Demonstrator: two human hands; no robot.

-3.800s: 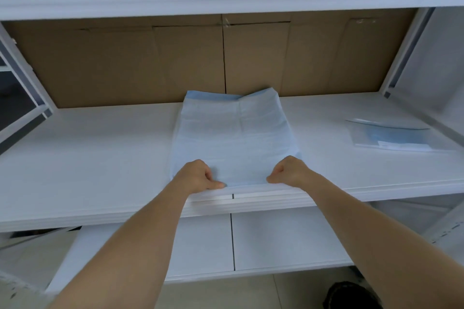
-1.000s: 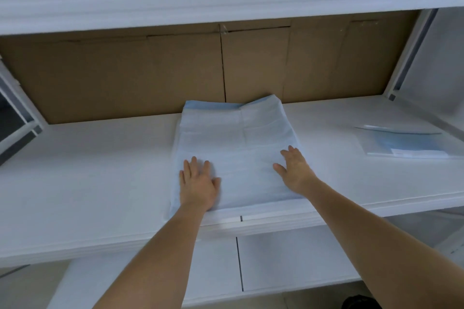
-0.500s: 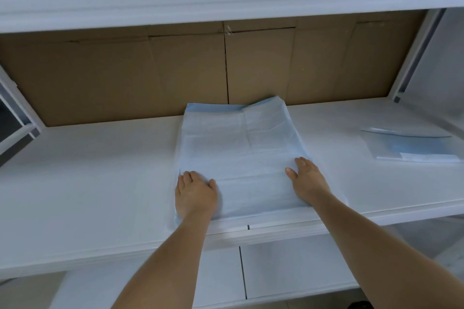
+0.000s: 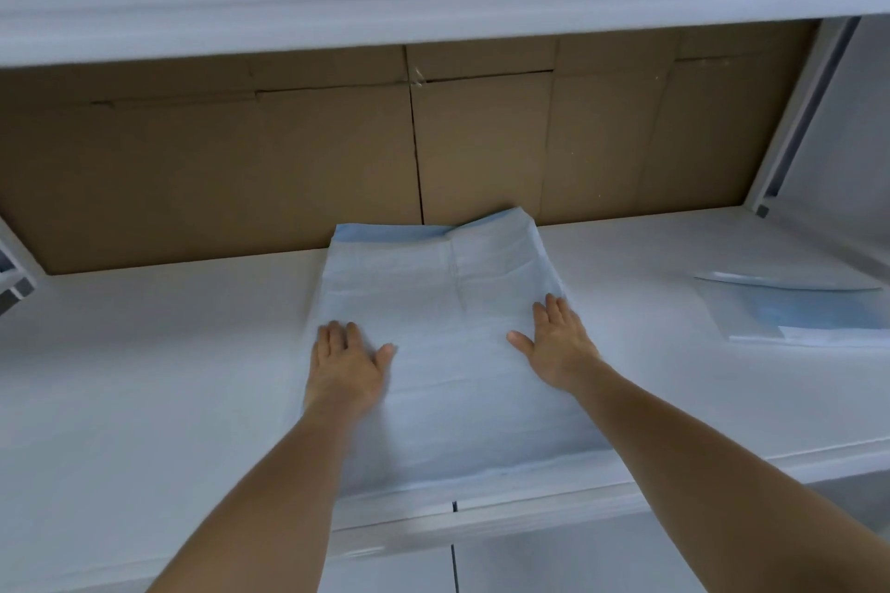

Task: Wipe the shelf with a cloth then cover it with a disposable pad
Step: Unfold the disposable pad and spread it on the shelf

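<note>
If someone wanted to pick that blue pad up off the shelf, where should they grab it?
Probably by the near edge of the pad, coming from the front. That edge lies along the shelf lip, within easy reach, while the far end is bunched against the cardboard. The left hand and right hand lie flat on it.

A storeroom, by its white shelving (image 4: 144,376) backed with brown cardboard (image 4: 216,169).
</note>
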